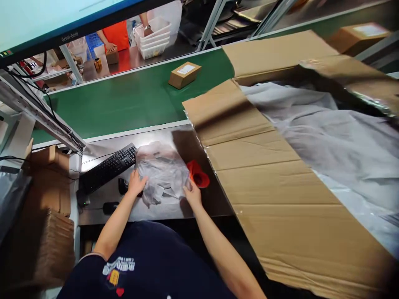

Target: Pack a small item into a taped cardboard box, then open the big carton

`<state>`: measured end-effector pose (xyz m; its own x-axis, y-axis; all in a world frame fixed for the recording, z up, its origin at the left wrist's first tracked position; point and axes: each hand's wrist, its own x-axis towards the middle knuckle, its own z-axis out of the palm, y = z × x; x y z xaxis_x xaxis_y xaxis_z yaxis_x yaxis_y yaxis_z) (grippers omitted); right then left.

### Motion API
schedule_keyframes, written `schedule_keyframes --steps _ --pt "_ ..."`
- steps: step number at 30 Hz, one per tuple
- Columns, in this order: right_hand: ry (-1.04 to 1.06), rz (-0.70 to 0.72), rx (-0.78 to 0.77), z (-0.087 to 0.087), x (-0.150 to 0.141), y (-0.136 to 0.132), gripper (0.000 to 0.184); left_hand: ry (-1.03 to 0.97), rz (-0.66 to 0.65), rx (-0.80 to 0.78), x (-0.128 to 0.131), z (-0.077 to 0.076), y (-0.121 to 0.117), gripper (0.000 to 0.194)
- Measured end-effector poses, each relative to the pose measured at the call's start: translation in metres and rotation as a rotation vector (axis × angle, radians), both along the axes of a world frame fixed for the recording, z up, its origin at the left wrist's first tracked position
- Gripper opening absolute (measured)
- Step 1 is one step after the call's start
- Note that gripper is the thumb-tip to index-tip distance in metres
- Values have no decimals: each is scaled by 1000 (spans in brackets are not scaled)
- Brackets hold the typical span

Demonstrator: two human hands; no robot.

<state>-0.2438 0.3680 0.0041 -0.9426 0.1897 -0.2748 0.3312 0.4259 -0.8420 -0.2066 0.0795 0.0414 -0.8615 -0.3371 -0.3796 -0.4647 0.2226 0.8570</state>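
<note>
A crinkled, see-through plastic bag (163, 170) is spread between my hands, low over the metal worktop. At its left edge, my left hand (136, 183) grips the plastic, the thumb pointing inward. My right hand (192, 194) pinches the bag's lower right edge. What lies inside the bag is hard to make out through the glare. Just beyond my right hand is an orange-red roll-shaped thing (199, 175) with a dark hollow. A black keyboard (109, 168) lies at the bag's left, and a small black device (122, 186) sits near my left hand.
A large open carton (249, 178) with grey-white wrapped goods (318, 120) stands at the right. Behind the worktop runs a green conveyor belt (124, 104) carrying a small labelled box (184, 74). A monitor (62, 20) overhangs the upper left. Across the belt, a person in orange (116, 35) works.
</note>
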Motion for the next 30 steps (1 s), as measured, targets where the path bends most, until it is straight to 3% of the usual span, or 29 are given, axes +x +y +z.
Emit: schedule_keyframes --steps 2,5,7,9,11,14,17,19,21,24,27,30 --pt "0 30 85 1 11 6 72 55 -31 -147 21 3 -28 57" --pt "142 143 293 7 38 2 76 104 20 -512 64 6 -91 45" --pt "339 380 500 12 50 -11 73 29 70 -670 85 5 -133 56" --pt "506 629 669 15 49 -29 69 -17 58 -731 90 1 -164 81" --pt "561 718 735 18 33 -46 67 -15 -8 -753 79 -6 -182 106" --pt "501 732 767 27 0 -57 53 -77 -212 -813 47 -19 -189 129" --pt "524 783 746 37 -18 -40 36 -246 -458 -922 18 -34 -192 141" --pt "625 723 707 40 -14 -17 32 -291 -540 -958 5 -43 -198 143" --pt "681 558 680 40 -1 6 33 -280 -573 -950 -6 -52 -208 144" --pt "591 322 669 36 24 26 31 -259 -579 -925 -29 -63 -226 146" --pt "451 324 587 31 46 29 25 -250 -550 -905 -63 -70 -244 148" --pt "488 361 515 30 58 23 26 -220 -516 -863 -94 -69 -258 151"
